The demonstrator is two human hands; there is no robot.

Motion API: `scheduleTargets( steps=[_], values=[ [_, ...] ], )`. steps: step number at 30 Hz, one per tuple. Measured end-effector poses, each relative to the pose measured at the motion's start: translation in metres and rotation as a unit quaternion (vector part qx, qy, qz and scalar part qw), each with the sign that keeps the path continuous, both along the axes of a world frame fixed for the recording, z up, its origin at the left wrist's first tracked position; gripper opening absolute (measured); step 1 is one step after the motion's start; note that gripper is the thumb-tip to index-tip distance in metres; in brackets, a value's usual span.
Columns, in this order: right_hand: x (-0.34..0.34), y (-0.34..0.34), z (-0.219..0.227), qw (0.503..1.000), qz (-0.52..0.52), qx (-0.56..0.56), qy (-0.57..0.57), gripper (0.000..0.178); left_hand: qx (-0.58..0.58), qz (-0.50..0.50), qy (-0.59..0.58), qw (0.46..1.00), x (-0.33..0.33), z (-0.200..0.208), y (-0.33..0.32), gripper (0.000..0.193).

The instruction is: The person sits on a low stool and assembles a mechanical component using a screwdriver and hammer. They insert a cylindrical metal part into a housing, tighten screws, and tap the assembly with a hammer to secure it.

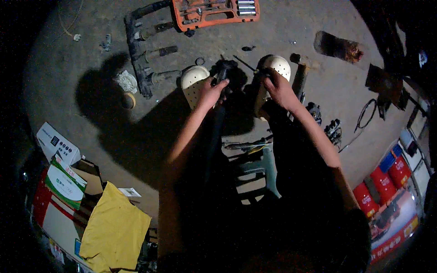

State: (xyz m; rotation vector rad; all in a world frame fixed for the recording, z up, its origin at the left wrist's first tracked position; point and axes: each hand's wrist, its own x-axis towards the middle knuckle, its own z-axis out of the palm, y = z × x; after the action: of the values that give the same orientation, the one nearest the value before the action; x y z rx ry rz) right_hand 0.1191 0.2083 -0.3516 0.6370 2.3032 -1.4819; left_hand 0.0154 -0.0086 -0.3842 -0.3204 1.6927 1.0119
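Observation:
My left hand (211, 94) is closed around a dark, blackish mechanical part (222, 72), whose exact kind the shadow hides. To its right, my right hand (279, 89) grips a thin-shafted screwdriver (246, 63); its tip points up and left, above the dark part and apart from it. Below the hands are two cream perforated clogs, the left clog (195, 78) beside my left hand and the right clog (278, 66) behind my right hand. A small dark ring (200, 61) lies on the floor by the left clog.
An orange socket tool case (214, 23) lies open at the top, near a dark pipe assembly (133, 50). A tape roll (129, 100) is on the left floor. Yellow cloth (116, 227) and boxes (66, 182) stand lower left, red drums (382, 184) lower right. A green stool (269, 170) is below me.

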Motion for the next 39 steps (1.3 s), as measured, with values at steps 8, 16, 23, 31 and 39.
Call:
scheduleTargets(
  steps=[8, 16, 23, 31, 39],
  values=[
    [-0.004, -0.019, 0.033, 0.985, 0.168, 0.031, -0.016, 0.039, 0.072, 0.063, -0.144, 0.985, 0.012, -0.035, -0.006, 0.028],
    [-0.013, -0.021, 0.032, 0.97, 0.199, 0.118, -0.073, 0.047, 0.134, 0.183, -0.312, 0.923, 0.009, -0.044, 0.006, 0.022],
    [-0.024, -0.032, 0.031, 0.948, 0.231, 0.187, -0.109, 0.031, 0.135, 0.278, -0.296, 0.904, 0.017, -0.051, 0.016, 0.019],
    [-0.053, -0.046, 0.043, 0.916, 0.279, 0.265, -0.111, 0.02, 0.064, 0.299, -0.265, 0.914, 0.014, -0.047, 0.038, 0.027],
    [-0.047, -0.061, 0.048, 0.902, 0.308, 0.279, -0.12, 0.021, 0.098, 0.282, -0.235, 0.925, 0.026, -0.066, 0.028, 0.022]
  ],
)
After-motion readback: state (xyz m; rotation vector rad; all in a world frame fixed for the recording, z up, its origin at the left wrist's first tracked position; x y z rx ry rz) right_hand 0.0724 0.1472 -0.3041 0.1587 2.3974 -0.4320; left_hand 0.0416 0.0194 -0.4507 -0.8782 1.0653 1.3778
